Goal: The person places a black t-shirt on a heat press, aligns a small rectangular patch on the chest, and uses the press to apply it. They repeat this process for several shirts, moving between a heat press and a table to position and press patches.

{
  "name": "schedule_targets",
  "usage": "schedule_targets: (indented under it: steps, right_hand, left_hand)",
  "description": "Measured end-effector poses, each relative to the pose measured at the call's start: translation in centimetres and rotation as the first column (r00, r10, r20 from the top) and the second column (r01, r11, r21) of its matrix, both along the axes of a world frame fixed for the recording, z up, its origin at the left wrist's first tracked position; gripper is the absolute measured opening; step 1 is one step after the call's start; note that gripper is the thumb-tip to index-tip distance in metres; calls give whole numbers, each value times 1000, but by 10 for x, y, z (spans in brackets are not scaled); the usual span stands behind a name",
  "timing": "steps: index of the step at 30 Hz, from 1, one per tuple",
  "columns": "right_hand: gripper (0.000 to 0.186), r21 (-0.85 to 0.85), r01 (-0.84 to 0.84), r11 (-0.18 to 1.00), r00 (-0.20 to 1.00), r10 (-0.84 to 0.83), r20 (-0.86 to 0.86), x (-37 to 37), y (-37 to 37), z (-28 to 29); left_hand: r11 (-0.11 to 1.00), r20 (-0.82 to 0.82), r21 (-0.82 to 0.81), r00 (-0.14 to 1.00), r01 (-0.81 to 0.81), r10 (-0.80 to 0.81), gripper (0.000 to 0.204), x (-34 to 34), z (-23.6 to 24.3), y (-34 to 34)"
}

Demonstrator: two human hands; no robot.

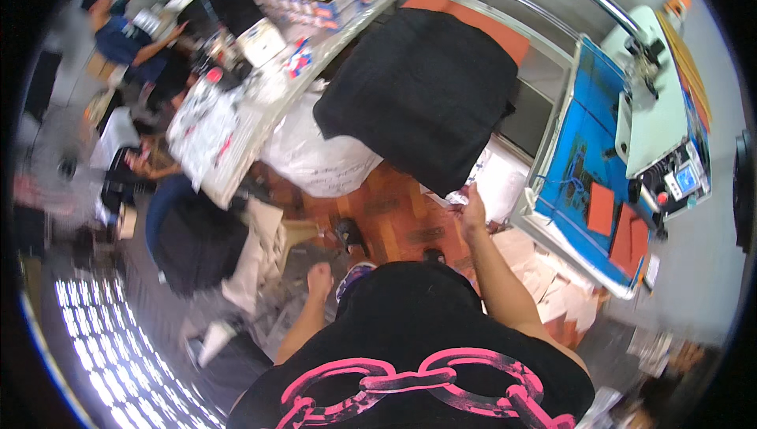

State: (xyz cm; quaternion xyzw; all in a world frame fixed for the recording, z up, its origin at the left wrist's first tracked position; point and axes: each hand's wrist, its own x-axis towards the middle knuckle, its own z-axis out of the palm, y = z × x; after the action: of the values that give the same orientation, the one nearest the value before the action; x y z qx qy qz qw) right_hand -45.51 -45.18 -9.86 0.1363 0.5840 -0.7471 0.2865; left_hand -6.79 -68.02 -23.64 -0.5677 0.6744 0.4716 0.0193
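Observation:
My right hand (471, 208), fingers closed on a small crumpled white item (458, 198), is just below the near corner of a black cloth (414, 94). The cloth lies spread over an orange-red pad (505, 35) on a press with chrome rails. My left hand (319, 279) hangs low at my left side, loosely closed with nothing visible in it.
A blue press bed (583, 113) with orange pads stands right. Left are a cluttered table (252, 137) with stacked boxes, a dark bundle (193, 240) and a co-worker (118, 42). White plastic (315, 153) and brown paper (252, 263) lie around the wooden floor (394, 224).

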Motion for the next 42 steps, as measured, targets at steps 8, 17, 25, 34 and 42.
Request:
schedule_targets:
  steps: [8,17,25,34,42]
  right_hand:
    - [33,178,293,939,943,-315,109,-5,-39,43]
    - [11,106,240,965,971,-236,-48,35,-4,55]
    - [13,278,67,958,959,-139,245,62,10,39]
    - [21,570,794,212,584,-1,-812,-131,-95,76]
    - [67,916,398,43,691,642,-331,-259,-165,98]
  left_hand:
    - [935,-475,295,879,195,-33,37,-313,155,-293]
    - [717,-395,251,745,651,-538,29,-355,192,-341]
    - [744,75,189,746,641,-661,19,-300,179,-356]
    - [294,-225,-878,216,379,-950,14,-529,267,-246]
    - [-109,283,-812,223,574,-933,60,-649,234,-195]
